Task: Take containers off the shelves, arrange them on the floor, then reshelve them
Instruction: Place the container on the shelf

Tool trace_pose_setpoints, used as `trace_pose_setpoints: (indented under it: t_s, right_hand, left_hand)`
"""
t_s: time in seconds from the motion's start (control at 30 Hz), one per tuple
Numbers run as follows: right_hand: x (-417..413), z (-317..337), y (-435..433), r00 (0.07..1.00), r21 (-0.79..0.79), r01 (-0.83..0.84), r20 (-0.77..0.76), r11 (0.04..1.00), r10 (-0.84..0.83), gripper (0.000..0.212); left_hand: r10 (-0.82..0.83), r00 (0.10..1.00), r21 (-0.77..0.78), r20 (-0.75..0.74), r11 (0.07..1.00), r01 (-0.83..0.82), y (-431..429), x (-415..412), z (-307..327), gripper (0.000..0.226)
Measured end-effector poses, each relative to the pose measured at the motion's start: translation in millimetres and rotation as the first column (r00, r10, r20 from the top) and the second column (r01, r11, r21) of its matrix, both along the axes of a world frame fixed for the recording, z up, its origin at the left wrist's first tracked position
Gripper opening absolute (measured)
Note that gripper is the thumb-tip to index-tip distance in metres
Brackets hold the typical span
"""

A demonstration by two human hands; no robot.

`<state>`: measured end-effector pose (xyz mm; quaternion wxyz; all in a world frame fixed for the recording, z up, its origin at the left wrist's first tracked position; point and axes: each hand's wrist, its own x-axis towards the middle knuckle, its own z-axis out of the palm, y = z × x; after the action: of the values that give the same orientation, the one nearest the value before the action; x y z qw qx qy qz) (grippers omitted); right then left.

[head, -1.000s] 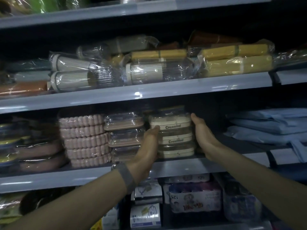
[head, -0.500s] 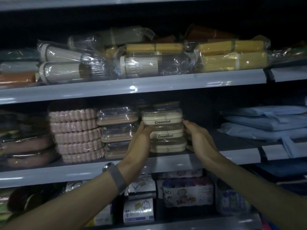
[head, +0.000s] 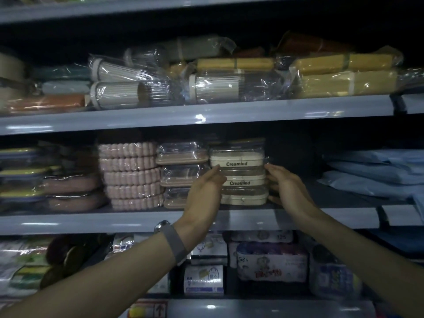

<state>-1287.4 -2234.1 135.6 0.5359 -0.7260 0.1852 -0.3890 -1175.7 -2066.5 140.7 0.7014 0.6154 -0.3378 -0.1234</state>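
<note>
A stack of three cream-lidded clear containers (head: 238, 173), labelled Creamind, stands on the middle shelf (head: 128, 220). My left hand (head: 204, 193) presses flat against the stack's left side. On the stack's right side lies my right hand (head: 286, 189), fingers curled around the lower containers. The stack is gripped between both hands and still rests on the shelf. A grey watch band is on my left wrist.
Pink-lidded clear containers (head: 181, 173) stand stacked just left of the held stack, then pink ribbed packs (head: 129, 174). Blue wrapped bundles (head: 371, 171) lie to the right. Wrapped cylinders and yellow packs fill the upper shelf (head: 197, 115); boxed goods (head: 270, 260) sit below.
Both hands have slid lower along the sides of the cream stack and closed in on it. The camera view has shifted slightly; the stack stays on the shelf.
</note>
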Motion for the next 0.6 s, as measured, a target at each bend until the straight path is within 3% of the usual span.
trace_pose_setpoints:
  t_s: [0.13,0.3,0.47,0.6]
  right_hand:
    - [-12,3,17,0.987,-0.178,0.069,-0.133,0.982,-0.094,0.041]
    - [-25,-6,42,0.978,-0.36,0.111,-0.126,0.926,-0.167,0.035]
    - [-22,-30,84,0.965,-0.512,0.018,-0.216,0.859,-0.149,0.033]
    - [-6,-48,131,0.944,-0.626,-0.127,-0.314,0.77,-0.1,0.044]
  left_hand:
    - [0.027,0.999,0.048,0.042,0.998,-0.029,11,0,1,0.033]
    - [0.0,0.972,0.19,0.234,0.981,-0.046,37,-2,-4,0.022]
    - [0.052,0.901,0.251,0.43,0.952,-0.175,77,-8,-15,0.03]
    - [0.048,0.683,0.345,0.729,0.836,-0.426,130,-6,-33,0.046]
